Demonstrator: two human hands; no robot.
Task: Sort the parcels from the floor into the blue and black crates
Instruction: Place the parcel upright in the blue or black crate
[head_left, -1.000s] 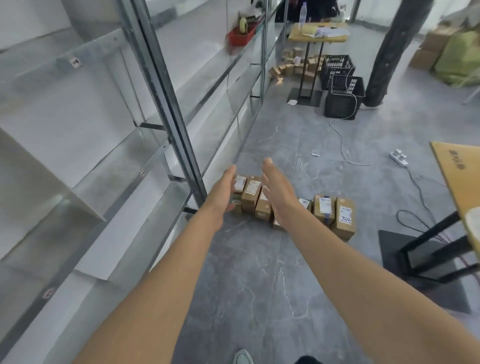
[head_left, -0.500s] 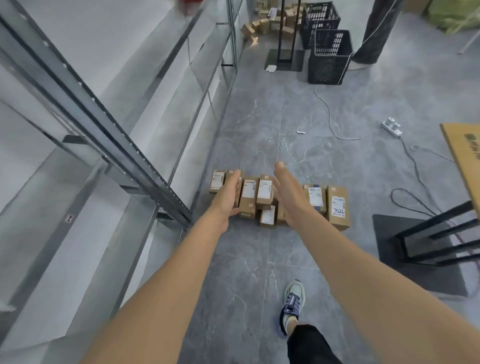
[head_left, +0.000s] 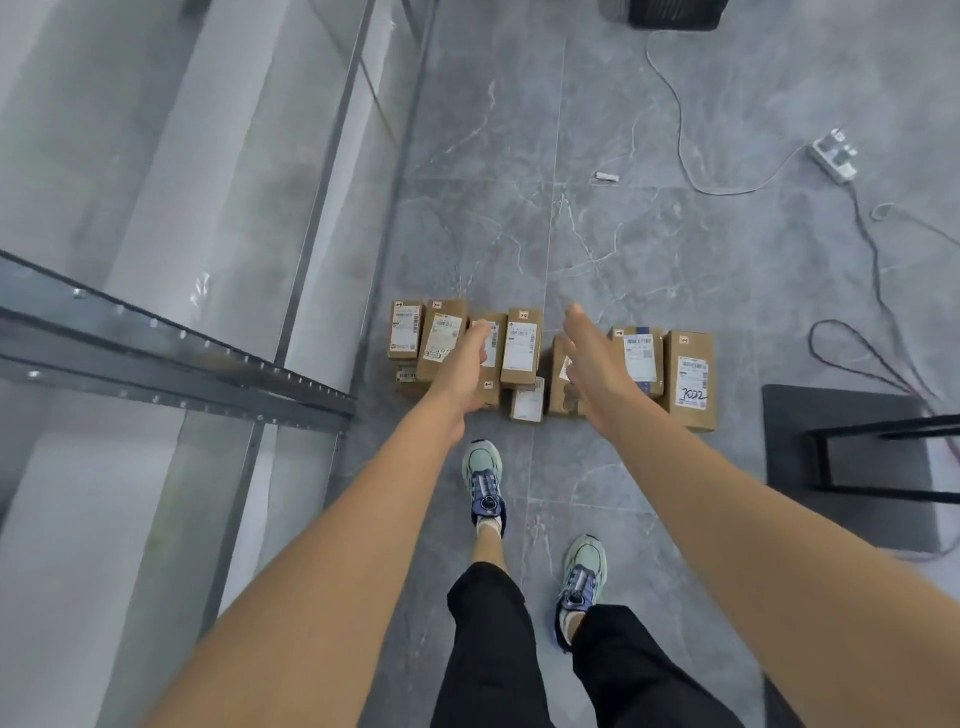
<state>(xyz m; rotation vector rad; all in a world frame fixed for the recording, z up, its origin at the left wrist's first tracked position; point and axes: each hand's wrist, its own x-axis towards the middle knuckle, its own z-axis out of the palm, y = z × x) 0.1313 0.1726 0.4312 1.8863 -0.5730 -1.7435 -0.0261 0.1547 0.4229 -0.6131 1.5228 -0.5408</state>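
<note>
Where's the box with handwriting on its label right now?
The box with handwriting sits at the right end of the row of boxes in the head view, right of the right hand.

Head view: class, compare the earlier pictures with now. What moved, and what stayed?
The person stepped closer and looked down: the left hand and right hand reached lower over the parcels, and both shoes came into view. Neither hand has taken hold of anything. The parcels stayed in their cluster on the floor.

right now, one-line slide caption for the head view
Left hand and right hand reach, open, toward labelled cardboard parcels on the grey floor.
</note>
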